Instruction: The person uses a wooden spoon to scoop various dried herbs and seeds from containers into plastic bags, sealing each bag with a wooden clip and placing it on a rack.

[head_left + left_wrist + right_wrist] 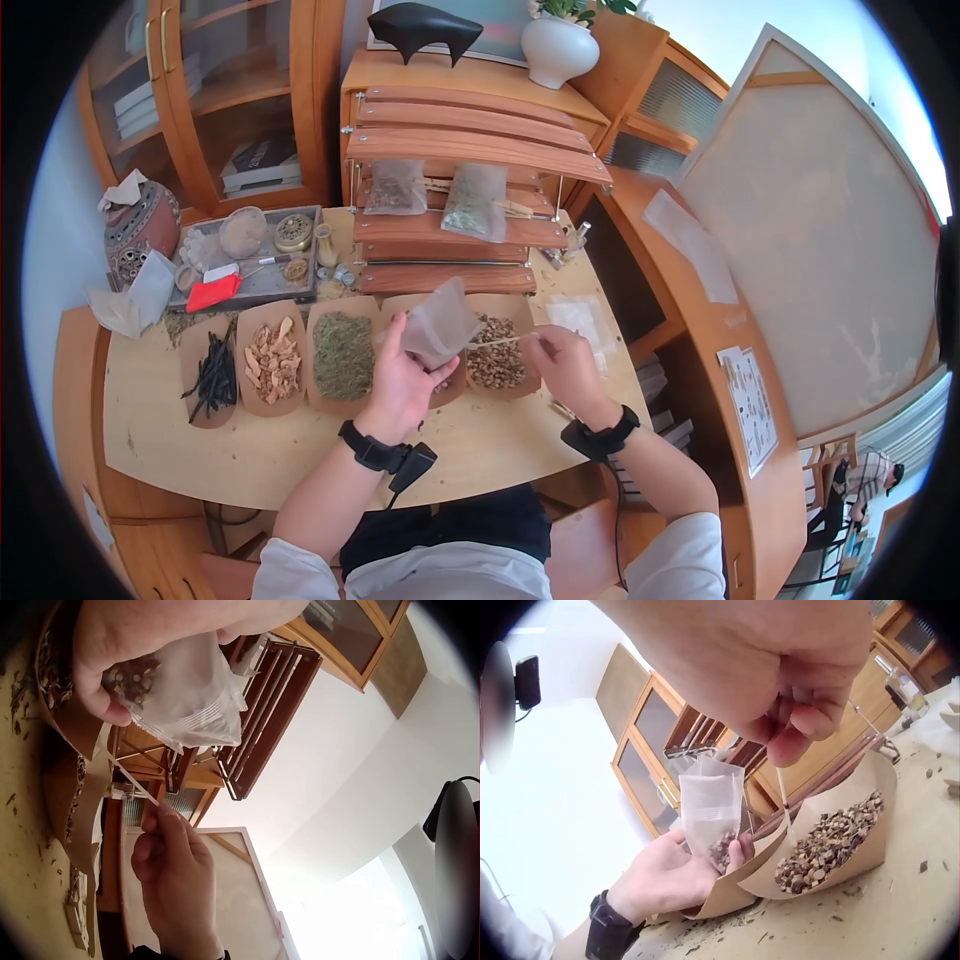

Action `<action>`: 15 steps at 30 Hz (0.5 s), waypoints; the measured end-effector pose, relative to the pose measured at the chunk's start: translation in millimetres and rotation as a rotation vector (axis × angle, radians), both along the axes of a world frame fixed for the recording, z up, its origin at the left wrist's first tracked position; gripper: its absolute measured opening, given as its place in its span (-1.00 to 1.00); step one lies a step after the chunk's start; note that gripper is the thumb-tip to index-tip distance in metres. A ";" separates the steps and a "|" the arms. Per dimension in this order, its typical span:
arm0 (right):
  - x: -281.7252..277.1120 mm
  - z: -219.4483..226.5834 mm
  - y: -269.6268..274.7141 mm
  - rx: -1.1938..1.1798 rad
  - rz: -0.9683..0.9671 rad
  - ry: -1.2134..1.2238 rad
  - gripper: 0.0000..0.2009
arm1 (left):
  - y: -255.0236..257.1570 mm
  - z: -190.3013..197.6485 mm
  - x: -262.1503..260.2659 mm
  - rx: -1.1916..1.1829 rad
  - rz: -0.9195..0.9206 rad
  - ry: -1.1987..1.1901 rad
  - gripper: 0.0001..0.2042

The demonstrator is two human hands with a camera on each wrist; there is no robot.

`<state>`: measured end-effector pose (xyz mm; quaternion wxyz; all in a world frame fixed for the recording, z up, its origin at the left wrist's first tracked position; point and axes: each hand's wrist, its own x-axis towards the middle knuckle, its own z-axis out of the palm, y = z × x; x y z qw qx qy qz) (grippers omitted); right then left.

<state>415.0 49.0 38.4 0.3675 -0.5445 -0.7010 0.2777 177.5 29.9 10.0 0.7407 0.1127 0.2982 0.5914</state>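
Possible spill points
Head: the left hand (398, 385) holds a pouch (442, 322) near chopped pieces (497, 362). Left wrist: thumb and fingers nip it; slackening could tip it. Right wrist: the right hand (780, 667) pinches a stick (783, 787); a jolt could scatter the pieces.

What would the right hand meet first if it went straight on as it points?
Probably the translucent bag in the left hand, with the thin stick leading; depth between them is unclear.
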 end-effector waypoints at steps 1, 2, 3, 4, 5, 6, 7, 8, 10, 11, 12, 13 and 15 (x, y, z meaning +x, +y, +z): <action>0.6 -2.0 2.1 0.060 0.000 -0.031 -0.81 | 0.2 -0.2 -0.4 -0.003 -0.005 0.000 -0.41; 1.0 -4.0 5.1 0.120 0.003 -0.064 -0.81 | 0.3 -0.4 -1.1 -0.007 -0.008 -0.002 -0.41; 4.8 -5.4 8.8 0.053 -0.041 -0.048 -0.81 | 0.4 -0.6 -1.8 -0.010 -0.008 -0.005 -0.41; 12.3 -6.0 13.7 -0.013 -0.083 -0.034 -0.80 | 0.8 -0.6 -2.1 -0.008 -0.011 -0.012 -0.41; 19.2 -5.9 19.2 -0.081 -0.122 -0.021 -0.80 | 1.1 -0.6 -2.1 -0.007 -0.011 -0.019 -0.41; 24.4 -5.8 24.5 -0.103 -0.138 0.028 -0.80 | 1.0 -0.6 -2.1 -0.007 -0.010 -0.027 -0.41; 29.6 -5.7 29.2 -0.128 -0.156 0.077 -0.79 | 0.8 -0.8 -2.1 -0.004 -0.008 -0.024 -0.41; 34.5 -4.5 32.4 -0.153 -0.176 0.127 -0.79 | 0.6 -1.0 -1.9 -0.002 -0.007 -0.021 -0.41; 40.5 -3.9 34.7 -0.147 -0.153 0.113 -0.79 | 0.3 -0.4 -1.2 -0.001 -0.008 -0.013 -0.41; 42.4 -7.0 35.7 -0.144 -0.144 0.100 -0.78 | 0.1 1.0 -1.0 -0.003 -0.009 -0.009 -0.41; 43.8 -10.3 36.5 -0.141 -0.135 0.088 -0.78 | 0.0 1.8 -0.9 -0.004 -0.010 -0.004 -0.41; 44.3 -13.8 36.6 -0.194 -0.122 0.115 -0.79 | 0.1 1.7 -0.9 -0.003 -0.010 -0.001 -0.41; 42.5 -20.6 35.3 -0.301 -0.094 0.168 -0.79 | 0.1 1.1 -1.2 -0.001 -0.007 0.002 -0.41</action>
